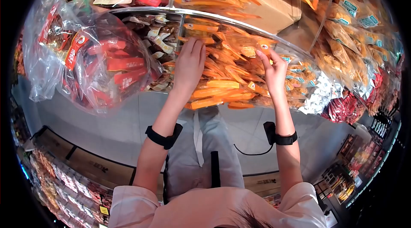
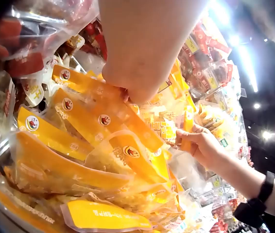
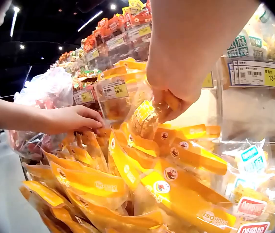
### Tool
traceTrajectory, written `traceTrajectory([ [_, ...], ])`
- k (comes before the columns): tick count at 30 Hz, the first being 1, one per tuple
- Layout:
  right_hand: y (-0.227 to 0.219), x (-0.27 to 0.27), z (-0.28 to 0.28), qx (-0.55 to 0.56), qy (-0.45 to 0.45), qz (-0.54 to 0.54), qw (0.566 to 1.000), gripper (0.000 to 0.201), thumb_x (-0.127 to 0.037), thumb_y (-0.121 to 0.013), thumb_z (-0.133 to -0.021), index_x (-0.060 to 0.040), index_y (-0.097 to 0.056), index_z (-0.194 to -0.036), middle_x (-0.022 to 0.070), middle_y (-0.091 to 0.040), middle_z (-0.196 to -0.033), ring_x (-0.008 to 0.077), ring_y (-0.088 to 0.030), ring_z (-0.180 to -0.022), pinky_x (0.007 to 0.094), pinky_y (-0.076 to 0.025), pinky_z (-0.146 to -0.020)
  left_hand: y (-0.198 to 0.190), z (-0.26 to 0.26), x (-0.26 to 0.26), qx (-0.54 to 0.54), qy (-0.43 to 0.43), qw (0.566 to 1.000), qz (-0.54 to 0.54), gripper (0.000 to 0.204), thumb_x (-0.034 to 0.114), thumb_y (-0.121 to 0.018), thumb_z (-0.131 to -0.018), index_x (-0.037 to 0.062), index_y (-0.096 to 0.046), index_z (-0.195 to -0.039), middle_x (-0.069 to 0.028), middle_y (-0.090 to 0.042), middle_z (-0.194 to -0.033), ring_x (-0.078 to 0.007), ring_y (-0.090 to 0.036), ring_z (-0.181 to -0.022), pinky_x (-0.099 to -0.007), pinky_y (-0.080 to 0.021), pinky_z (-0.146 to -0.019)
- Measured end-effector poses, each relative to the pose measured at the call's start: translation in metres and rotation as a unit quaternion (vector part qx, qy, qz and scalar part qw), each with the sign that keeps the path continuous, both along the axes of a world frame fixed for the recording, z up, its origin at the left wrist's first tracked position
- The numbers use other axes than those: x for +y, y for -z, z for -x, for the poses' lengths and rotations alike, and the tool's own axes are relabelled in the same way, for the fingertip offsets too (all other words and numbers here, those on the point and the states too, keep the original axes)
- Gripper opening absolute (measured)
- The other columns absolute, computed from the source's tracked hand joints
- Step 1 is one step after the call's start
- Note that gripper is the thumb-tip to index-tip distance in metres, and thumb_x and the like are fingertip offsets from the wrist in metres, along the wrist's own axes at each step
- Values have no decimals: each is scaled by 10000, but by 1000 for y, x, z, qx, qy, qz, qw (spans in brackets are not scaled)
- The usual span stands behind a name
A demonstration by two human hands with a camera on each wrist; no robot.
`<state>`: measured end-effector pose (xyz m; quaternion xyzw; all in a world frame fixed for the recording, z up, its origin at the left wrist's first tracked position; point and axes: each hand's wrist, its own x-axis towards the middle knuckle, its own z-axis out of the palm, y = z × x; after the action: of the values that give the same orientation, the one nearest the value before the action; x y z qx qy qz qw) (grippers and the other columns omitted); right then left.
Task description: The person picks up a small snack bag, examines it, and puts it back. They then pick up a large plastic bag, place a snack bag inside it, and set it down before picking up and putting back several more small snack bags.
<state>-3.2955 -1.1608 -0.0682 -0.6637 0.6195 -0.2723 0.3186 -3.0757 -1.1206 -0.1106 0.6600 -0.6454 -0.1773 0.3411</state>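
My right hand pinches a clear snack packet by its orange top, between thumb and fingers. The packet is raised above a heap of similar orange-topped packets, and yellowish food shows through its clear front. To the left, my left hand rests with fairly straight fingers on packets near the left divider of the same bin. Seen from the right wrist, that left hand reaches down to the packet tops. In the left wrist view its palm and wrist hide most of the fingers.
A large clear plastic bag of red packets bulges at the left, beside dark-and-white wrapped snacks. A metal divider rail runs behind the heap. More orange packets lie beyond it, and blue-labelled bags fill the right.
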Motion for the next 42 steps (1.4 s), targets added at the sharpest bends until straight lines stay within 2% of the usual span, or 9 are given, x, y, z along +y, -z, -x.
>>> traceTrajectory([
  [8, 4, -12, -39, 53, -131, 136, 980, 146, -23, -651, -811, 34, -638, -944, 189, -643, -839, 355, -610, -733, 358, -485, -660, 1, 1, 7, 2, -11, 1000, 11, 148, 79, -537, -888, -13, -578, -997, -112, -541, -995, -313, -565, -921, -400, -486, -749],
  [15, 31, -34, -87, 207, -210, 106, 950, 160, -27, -595, -696, -32, -647, -847, 193, -633, -749, 336, -641, -686, 409, -514, -591, 2, 2, 7, 3, -18, 1000, -3, 137, 73, -540, -882, -9, -584, -982, -110, -540, -998, -308, -562, -922, -406, -482, -759],
  [20, 63, -39, -91, 195, -255, 97, 942, 98, -66, -619, -694, -32, -636, -784, 188, -618, -680, 338, -637, -662, 406, -509, -585, 0, 4, 6, 15, -18, 1000, -5, 130, 75, -542, -880, -3, -590, -974, -105, -537, -1007, -308, -561, -920, -404, -477, -772],
  [24, 40, -40, -90, 176, -297, 68, 936, 151, -152, -676, -712, -19, -613, -743, 194, -627, -718, 339, -634, -681, 406, -507, -602, -5, 3, 4, 24, -14, 1000, -8, 160, 76, -541, -882, 1, -590, -1015, -107, -542, -1036, -308, -561, -947, -398, -476, -792],
  [26, 29, -30, -91, 180, -262, 104, 942, 176, -172, -702, -737, -24, -610, -755, 160, -628, -725, 329, -624, -688, 398, -500, -606, -9, 2, 7, 33, -20, 999, 2, 205, 75, -538, -886, 8, -582, -1074, -113, -543, -1076, -307, -563, -973, -392, -476, -802],
  [30, -63, -26, -83, 7, -85, 381, 921, 180, -64, -711, -748, -16, -601, -882, 92, -540, -676, 299, -557, -670, 399, -455, -585, -29, 1, 17, 102, -37, 994, -15, 230, 32, -524, -889, 17, -561, -1116, -138, -520, -1117, -318, -542, -1023, -372, -452, -857],
  [34, -73, -64, -78, 83, -6, 400, 913, 163, -39, -700, -749, -6, -572, -843, 119, -538, -710, 312, -547, -678, 406, -442, -592, -35, 6, 26, 78, -37, 996, -10, 226, 23, -532, -882, 17, -566, -1106, -133, -521, -1113, -306, -550, -1005, -364, -456, -851],
  [37, -65, -76, -67, 107, -59, 270, 955, 196, -32, -688, -750, -5, -494, -754, 127, -551, -733, 344, -543, -693, 419, -440, -606, -36, 11, 31, 99, -34, 995, 6, 206, 21, -535, -881, 13, -578, -1083, -129, -530, -1095, -299, -558, -992, -355, -460, -844],
  [42, -98, -55, -39, 8, 49, 367, 929, 58, 20, -639, -817, 11, -583, -806, 99, -677, -867, 161, -641, -711, 272, -513, -670, -51, 13, 37, 170, -22, 985, -29, 194, 16, -541, -882, 12, -596, -1068, -123, -551, -1086, -260, -566, -1008, -338, -463, -846],
])
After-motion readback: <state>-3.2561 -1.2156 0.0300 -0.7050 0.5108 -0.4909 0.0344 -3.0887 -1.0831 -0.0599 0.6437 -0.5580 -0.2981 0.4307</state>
